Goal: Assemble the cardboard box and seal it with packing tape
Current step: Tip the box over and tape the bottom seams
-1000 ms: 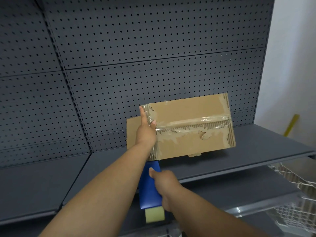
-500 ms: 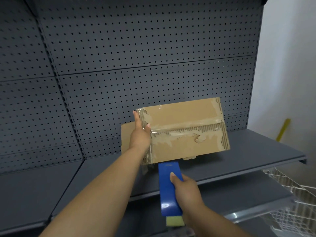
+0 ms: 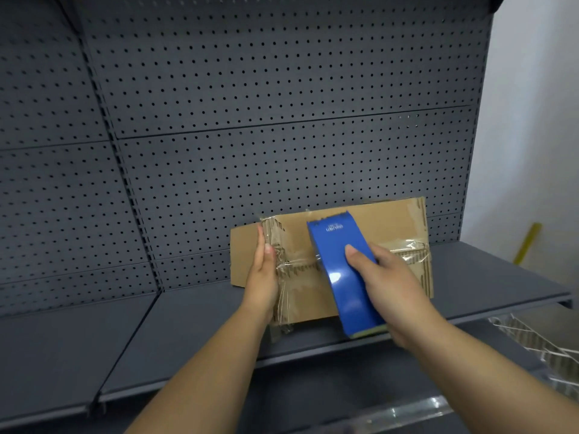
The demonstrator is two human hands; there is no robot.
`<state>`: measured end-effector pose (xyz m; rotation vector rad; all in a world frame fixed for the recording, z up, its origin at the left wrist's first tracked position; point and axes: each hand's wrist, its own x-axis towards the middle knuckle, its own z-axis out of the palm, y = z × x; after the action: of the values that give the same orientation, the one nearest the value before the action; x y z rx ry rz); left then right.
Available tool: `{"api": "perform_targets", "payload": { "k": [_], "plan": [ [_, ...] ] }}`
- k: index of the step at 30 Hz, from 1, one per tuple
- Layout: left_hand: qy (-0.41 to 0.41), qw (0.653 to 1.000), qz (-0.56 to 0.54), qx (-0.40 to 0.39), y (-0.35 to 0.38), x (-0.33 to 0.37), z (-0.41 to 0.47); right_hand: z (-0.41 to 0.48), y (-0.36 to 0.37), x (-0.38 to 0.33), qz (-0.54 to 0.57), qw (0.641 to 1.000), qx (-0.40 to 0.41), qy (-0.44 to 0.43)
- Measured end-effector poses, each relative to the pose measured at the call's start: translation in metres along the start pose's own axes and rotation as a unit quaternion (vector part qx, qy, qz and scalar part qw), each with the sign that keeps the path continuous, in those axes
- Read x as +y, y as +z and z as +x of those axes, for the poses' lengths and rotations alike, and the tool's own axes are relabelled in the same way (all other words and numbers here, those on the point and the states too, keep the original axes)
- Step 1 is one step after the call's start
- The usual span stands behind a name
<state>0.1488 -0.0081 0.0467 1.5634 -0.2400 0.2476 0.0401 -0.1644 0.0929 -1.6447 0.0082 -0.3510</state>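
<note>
Two bare hands work on a cardboard box (image 3: 391, 220) that seems to rest on a grey metal shelf (image 3: 188, 333). It sits just toward 4 o'clock from the middle of the view, before a perforated back panel (image 3: 282, 89). The left hand (image 3: 263, 274) holds the box's 9 o'clock end, thumb on the upper face and fingers along the side. The right hand (image 3: 391, 283) has its fingers wrapped round a blue tape dispenser (image 3: 341, 270), thumb on its back. The dispenser lies across the box's face, toothed end pointing to 12 o'clock.

Wrinkled clear tape (image 3: 407, 245) already runs along the flap seam from 9 to 3 o'clock, and some hangs loose over the 9 o'clock end. A wire basket (image 3: 532, 339) shows at 4 o'clock.

The box looks assembled and the sealing step is in hand. The next move probably calls for pressing the dispenser firmly to the cardboard and drawing it in one straight pull. Meanwhile the left hand braces the box so it does not slide.
</note>
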Motion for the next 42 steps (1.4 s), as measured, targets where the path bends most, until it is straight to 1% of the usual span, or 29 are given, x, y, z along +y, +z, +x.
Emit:
{"api": "perform_targets", "payload": {
  "k": [5, 7, 9, 12, 15, 20, 24, 25, 27, 29, 31, 33, 35, 37, 39, 40, 42],
  "plan": [
    [0.012, 1.000, -0.017, -0.005, 0.003, -0.007, -0.020, 0.016, 0.002, -0.024, -0.068, 0.997, -0.015, -0.045],
    [0.022, 1.000, -0.005, 0.002, 0.004, -0.009, -0.032, 0.022, -0.001, -0.035, -0.109, 0.992, -0.017, -0.057],
    [0.033, 0.999, 0.032, 0.016, 0.005, -0.014, -0.041, 0.028, -0.005, -0.044, -0.166, 0.985, -0.023, -0.049],
    [0.024, 0.997, 0.068, 0.032, 0.003, -0.018, -0.052, 0.036, -0.007, -0.048, -0.241, 0.969, -0.042, -0.011],
    [0.028, 0.989, 0.138, 0.039, -0.002, -0.015, -0.058, 0.040, -0.006, -0.046, -0.268, 0.962, -0.053, 0.009],
    [0.054, 0.946, 0.303, 0.100, -0.004, 0.004, -0.058, 0.042, -0.004, -0.043, -0.298, 0.953, -0.058, 0.004],
    [0.109, 0.890, 0.428, 0.113, -0.005, 0.019, -0.043, 0.043, -0.004, -0.041, -0.301, 0.952, -0.055, -0.001],
    [0.121, 0.889, 0.428, 0.107, -0.007, 0.021, -0.039, 0.044, -0.004, -0.040, -0.300, 0.952, -0.053, -0.001],
    [0.138, 0.907, 0.391, 0.075, -0.012, 0.021, -0.033, 0.045, -0.005, -0.038, -0.295, 0.954, -0.052, 0.000],
    [0.153, 0.914, 0.372, 0.047, -0.018, 0.021, -0.028, 0.047, -0.006, -0.036, -0.290, 0.956, -0.052, -0.002],
    [0.147, 0.932, 0.330, 0.014, -0.023, 0.022, -0.024, 0.048, -0.006, -0.034, -0.287, 0.957, -0.051, -0.005],
    [0.111, 0.953, 0.282, -0.028, -0.029, 0.020, -0.023, 0.049, -0.007, -0.033, -0.283, 0.958, -0.049, -0.012],
    [0.055, 0.960, 0.269, -0.054, -0.031, 0.014, -0.028, 0.050, -0.007, -0.033, -0.277, 0.959, -0.051, -0.017],
    [-0.012, 0.968, 0.248, -0.025, -0.029, 0.000, -0.043, 0.050, -0.007, -0.032, -0.278, 0.959, -0.056, -0.022],
    [-0.049, 0.977, 0.206, 0.016, -0.021, -0.020, -0.065, 0.050, -0.007, -0.031, -0.282, 0.957, -0.057, -0.032],
    [-0.058, 0.978, 0.199, 0.012, -0.017, -0.030, -0.075, 0.050, -0.007, -0.031, -0.282, 0.957, -0.056, -0.036],
    [-0.077, 0.973, 0.218, -0.024, -0.012, -0.049, -0.087, 0.051, -0.007, -0.030, -0.284, 0.957, -0.055, -0.037]
  ]
}}
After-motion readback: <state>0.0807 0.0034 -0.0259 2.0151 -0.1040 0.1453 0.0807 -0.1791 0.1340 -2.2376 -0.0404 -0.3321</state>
